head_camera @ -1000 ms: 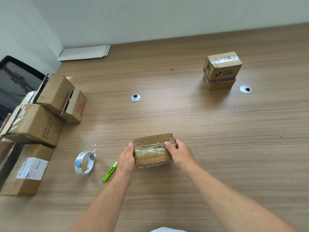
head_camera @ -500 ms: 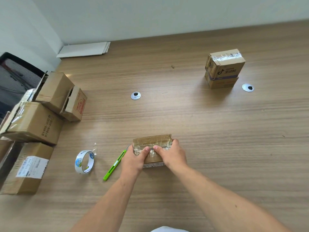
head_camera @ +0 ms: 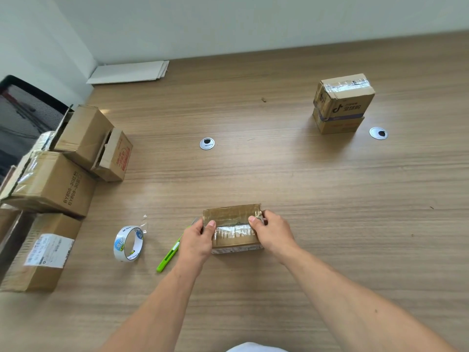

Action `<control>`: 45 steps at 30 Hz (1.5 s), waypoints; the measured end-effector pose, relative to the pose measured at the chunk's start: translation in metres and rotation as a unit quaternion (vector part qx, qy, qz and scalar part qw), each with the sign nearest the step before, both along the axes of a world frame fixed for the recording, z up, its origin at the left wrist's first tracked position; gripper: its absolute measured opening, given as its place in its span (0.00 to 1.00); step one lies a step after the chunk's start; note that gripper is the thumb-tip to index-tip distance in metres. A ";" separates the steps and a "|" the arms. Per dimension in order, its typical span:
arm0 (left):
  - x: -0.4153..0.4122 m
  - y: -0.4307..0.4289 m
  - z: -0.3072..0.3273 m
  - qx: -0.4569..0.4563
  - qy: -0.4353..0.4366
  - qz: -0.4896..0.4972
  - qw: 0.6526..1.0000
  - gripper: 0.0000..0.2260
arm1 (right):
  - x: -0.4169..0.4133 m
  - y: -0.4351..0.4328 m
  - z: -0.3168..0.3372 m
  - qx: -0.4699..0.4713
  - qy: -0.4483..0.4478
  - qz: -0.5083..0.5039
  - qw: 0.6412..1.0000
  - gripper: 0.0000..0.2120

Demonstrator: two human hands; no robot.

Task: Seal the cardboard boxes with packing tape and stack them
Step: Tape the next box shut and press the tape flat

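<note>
Box (head_camera: 234, 226), left grip (head_camera: 196, 241), right grip (head_camera: 273, 233) clasping ends

An office or meeting room is indicated. A long wood-grain worktop (head_camera: 279, 186) is fitted with one round metal cable grommet (head_camera: 206, 143) near the middle and a second grommet (head_camera: 378, 133) to the right. The black mesh back of an office chair (head_camera: 25, 115) is seen at the left edge. Plain white walls (head_camera: 228, 21) meet in a corner. Cardboard boxes (head_camera: 50, 184), a tape roll (head_camera: 128, 243) and a green cutter (head_camera: 168, 255) are laid out on the worktop for packing.
</note>
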State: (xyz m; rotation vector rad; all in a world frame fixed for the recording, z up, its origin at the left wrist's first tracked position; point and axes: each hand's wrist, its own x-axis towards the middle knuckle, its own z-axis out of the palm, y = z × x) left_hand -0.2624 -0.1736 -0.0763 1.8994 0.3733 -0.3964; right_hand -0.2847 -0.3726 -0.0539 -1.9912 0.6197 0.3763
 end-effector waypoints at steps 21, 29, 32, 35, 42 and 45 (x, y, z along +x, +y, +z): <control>0.010 -0.001 0.029 -0.197 0.164 0.150 0.955 0.13 | 0.006 -0.017 -0.024 0.260 0.079 -0.153 0.950 0.22; 0.005 0.010 0.026 -0.261 0.178 0.123 0.941 0.12 | 0.001 -0.028 -0.027 0.365 0.085 -0.155 0.914 0.15; 0.001 0.011 0.024 -0.283 0.179 0.126 0.934 0.13 | -0.003 -0.029 -0.028 0.390 0.078 -0.159 0.903 0.15; -0.002 0.010 0.023 -0.293 0.180 0.133 0.930 0.14 | -0.008 -0.030 -0.029 0.407 0.069 -0.164 0.896 0.16; -0.010 0.018 0.021 -0.268 0.197 0.095 0.938 0.17 | -0.007 -0.019 -0.020 0.332 0.069 -0.097 0.936 0.24; -0.007 0.012 0.031 -0.217 0.186 0.052 0.957 0.12 | -0.006 -0.011 -0.014 0.251 0.062 -0.037 0.965 0.52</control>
